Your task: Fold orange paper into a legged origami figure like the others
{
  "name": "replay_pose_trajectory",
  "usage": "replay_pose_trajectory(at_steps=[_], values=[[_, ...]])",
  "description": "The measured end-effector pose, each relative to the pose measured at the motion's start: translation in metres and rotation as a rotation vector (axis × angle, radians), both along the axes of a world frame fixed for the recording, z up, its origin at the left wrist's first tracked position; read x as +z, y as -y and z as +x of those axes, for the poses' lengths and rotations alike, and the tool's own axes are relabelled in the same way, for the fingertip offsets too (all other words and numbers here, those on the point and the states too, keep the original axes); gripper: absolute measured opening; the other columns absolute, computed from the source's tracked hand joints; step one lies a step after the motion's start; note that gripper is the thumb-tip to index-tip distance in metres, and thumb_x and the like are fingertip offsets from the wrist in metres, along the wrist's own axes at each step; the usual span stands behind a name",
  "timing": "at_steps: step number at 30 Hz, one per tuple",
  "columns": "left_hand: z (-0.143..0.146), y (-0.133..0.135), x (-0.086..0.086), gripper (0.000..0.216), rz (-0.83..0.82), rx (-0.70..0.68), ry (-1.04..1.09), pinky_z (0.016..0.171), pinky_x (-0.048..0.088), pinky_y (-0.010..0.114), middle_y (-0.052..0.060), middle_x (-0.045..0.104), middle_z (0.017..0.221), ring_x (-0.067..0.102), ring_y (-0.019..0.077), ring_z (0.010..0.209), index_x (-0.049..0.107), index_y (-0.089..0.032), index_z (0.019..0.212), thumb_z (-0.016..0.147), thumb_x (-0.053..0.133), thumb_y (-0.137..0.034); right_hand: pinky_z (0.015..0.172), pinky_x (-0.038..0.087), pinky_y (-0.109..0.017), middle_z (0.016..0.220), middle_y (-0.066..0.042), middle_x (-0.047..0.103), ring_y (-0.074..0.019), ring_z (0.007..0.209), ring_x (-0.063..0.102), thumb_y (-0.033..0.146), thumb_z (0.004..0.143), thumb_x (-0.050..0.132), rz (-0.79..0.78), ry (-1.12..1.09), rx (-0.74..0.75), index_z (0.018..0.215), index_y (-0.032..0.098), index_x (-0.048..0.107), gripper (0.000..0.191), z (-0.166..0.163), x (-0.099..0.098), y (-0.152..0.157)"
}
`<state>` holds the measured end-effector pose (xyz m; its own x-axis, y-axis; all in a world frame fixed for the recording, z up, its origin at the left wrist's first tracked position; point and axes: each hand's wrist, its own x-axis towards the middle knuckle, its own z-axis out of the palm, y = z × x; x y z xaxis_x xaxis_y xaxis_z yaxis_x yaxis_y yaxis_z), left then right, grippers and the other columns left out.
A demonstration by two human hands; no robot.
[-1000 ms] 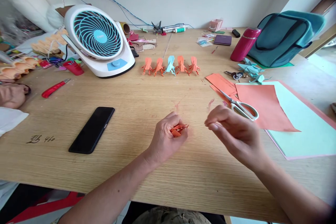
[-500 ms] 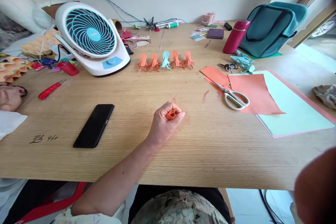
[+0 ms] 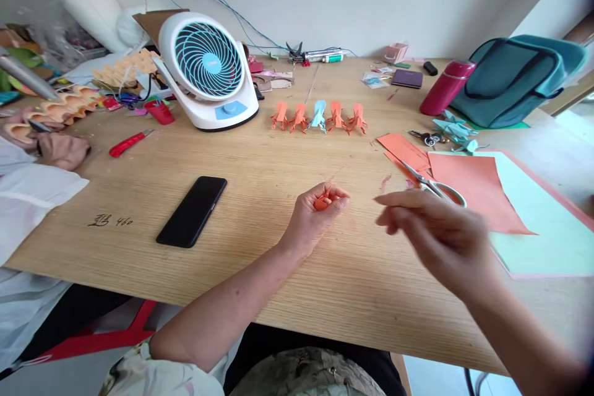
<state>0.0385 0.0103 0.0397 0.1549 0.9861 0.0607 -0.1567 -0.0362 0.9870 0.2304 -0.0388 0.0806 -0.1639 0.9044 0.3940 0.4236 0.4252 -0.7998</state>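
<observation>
My left hand (image 3: 315, 218) rests on the wooden table (image 3: 260, 272) near its middle, fingers curled around a small folded orange paper piece (image 3: 322, 201). To its right my right hand (image 3: 440, 238) hovers just above the table, blurred by motion, with fingers stretched toward the left hand and nothing seen in them. A row of folded paper figures (image 3: 320, 117), orange ones with one light blue, stands farther back. Scissors (image 3: 434, 185) lie on orange paper sheets (image 3: 473, 189) just beyond the right hand.
A black phone (image 3: 192, 211) lies left of my hands. A white and blue desk fan (image 3: 208, 71), a red utility knife (image 3: 127, 143), a magenta bottle (image 3: 445, 88) and a teal backpack (image 3: 515, 77) stand farther back. Another person's hand (image 3: 62, 150) and white sleeve are at the left edge.
My right hand left the view to the lower right half a second ago and has come back beside the left hand. The left hand kept hold of the orange paper piece.
</observation>
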Motion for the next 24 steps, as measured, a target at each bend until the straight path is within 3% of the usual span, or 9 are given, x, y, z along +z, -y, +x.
replay_pose_trajectory(at_steps=[2, 7, 10, 12, 15, 17, 20, 22, 24], values=[[0.0, 0.0, 0.0, 0.019, -0.009, -0.001, 0.007, 0.059, 0.027, 0.025, -0.004, 0.052, 0.067, 0.036, 0.0092, 0.061, 0.067, -0.018, 0.078, 0.079, 0.074, -0.036, 0.063, 0.054, -0.026, 0.082, -0.003, 0.072, -0.0138, 0.07, 0.066, 0.029, 0.1, 0.056, -0.111, 0.017, 0.042, 0.109, 0.022, 0.072, 0.02, -0.006, -0.014, -0.011], [0.0, 0.001, 0.005, 0.024, 0.003, 0.003, 0.046, 0.064, 0.035, 0.024, -0.004, 0.052, 0.067, 0.043, 0.0097, 0.065, 0.064, -0.017, 0.068, 0.077, 0.077, -0.035, 0.067, 0.052, -0.028, 0.085, -0.002, 0.071, -0.0143, 0.072, 0.065, 0.03, 0.098, 0.054, -0.293, -0.029, 0.085, 0.107, 0.021, 0.071, 0.021, -0.018, -0.046, -0.025], [0.002, 0.003, 0.006, 0.025, -0.05, -0.034, 0.171, 0.069, 0.042, 0.023, -0.004, 0.055, 0.069, 0.051, 0.0096, 0.068, 0.061, -0.017, 0.065, 0.075, 0.079, -0.031, 0.07, 0.051, -0.028, 0.093, -0.004, 0.07, -0.0144, 0.076, 0.064, 0.032, 0.097, 0.057, -0.308, -0.034, 0.156, 0.103, 0.02, 0.069, 0.018, -0.027, -0.048, -0.023], [0.004, 0.004, 0.004, 0.025, -0.121, -0.056, 0.243, 0.065, 0.043, 0.022, -0.004, 0.055, 0.068, 0.052, 0.0086, 0.065, 0.061, -0.017, 0.067, 0.075, 0.08, -0.031, 0.065, 0.049, -0.027, 0.096, -0.005, 0.07, -0.0144, 0.075, 0.063, 0.034, 0.094, 0.061, -0.341, -0.032, 0.223, 0.1, 0.02, 0.067, 0.017, -0.036, -0.047, -0.021], [0.007, 0.007, 0.0, 0.026, -0.24, -0.043, 0.256, 0.049, 0.032, 0.019, -0.006, 0.051, 0.063, 0.045, 0.0059, 0.052, 0.063, -0.018, 0.074, 0.075, 0.081, -0.037, 0.059, 0.045, -0.025, 0.084, -0.002, 0.068, -0.0134, 0.067, 0.06, 0.034, 0.09, 0.067, -0.399, -0.045, 0.28, 0.094, 0.019, 0.065, 0.016, -0.049, -0.048, -0.019], [0.007, 0.008, -0.001, 0.028, -0.275, -0.043, 0.246, 0.048, 0.032, 0.02, -0.006, 0.054, 0.065, 0.046, 0.0061, 0.051, 0.066, -0.019, 0.079, 0.073, 0.084, -0.04, 0.056, 0.042, -0.025, 0.072, 0.001, 0.063, -0.0123, 0.062, 0.055, 0.027, 0.089, 0.065, -0.386, -0.058, 0.201, 0.087, 0.018, 0.064, 0.009, -0.055, -0.053, -0.02], [0.006, 0.007, 0.001, 0.035, -0.216, -0.063, 0.27, 0.076, 0.048, 0.023, 0.002, 0.07, 0.098, 0.063, 0.0139, 0.086, 0.072, -0.019, 0.093, 0.068, 0.088, -0.038, 0.057, 0.04, -0.025, 0.067, 0.001, 0.059, -0.0123, 0.061, 0.052, 0.027, 0.091, 0.06, -0.41, -0.149, 0.14, 0.078, 0.018, 0.061, 0.015, -0.055, -0.06, -0.022], [0.005, 0.005, 0.003, 0.041, -0.175, -0.077, 0.277, 0.096, 0.045, 0.028, 0.007, 0.068, 0.12, 0.06, 0.0201, 0.113, 0.073, -0.019, 0.103, 0.071, 0.087, -0.04, 0.06, 0.042, -0.027, 0.069, 0.001, 0.06, -0.013, 0.063, 0.052, 0.033, 0.093, 0.059, -0.434, -0.205, 0.166, 0.078, 0.018, 0.06, 0.021, -0.05, -0.061, -0.024], [0.003, 0.003, 0.002, 0.042, -0.17, -0.089, 0.257, 0.101, 0.042, 0.031, 0.008, 0.068, 0.121, 0.059, 0.0215, 0.115, 0.073, -0.019, 0.11, 0.078, 0.081, -0.045, 0.062, 0.042, -0.027, 0.072, 0.0, 0.06, -0.0135, 0.066, 0.052, 0.036, 0.095, 0.058, -0.426, -0.222, 0.164, 0.081, 0.019, 0.062, 0.023, -0.044, -0.06, -0.026]])
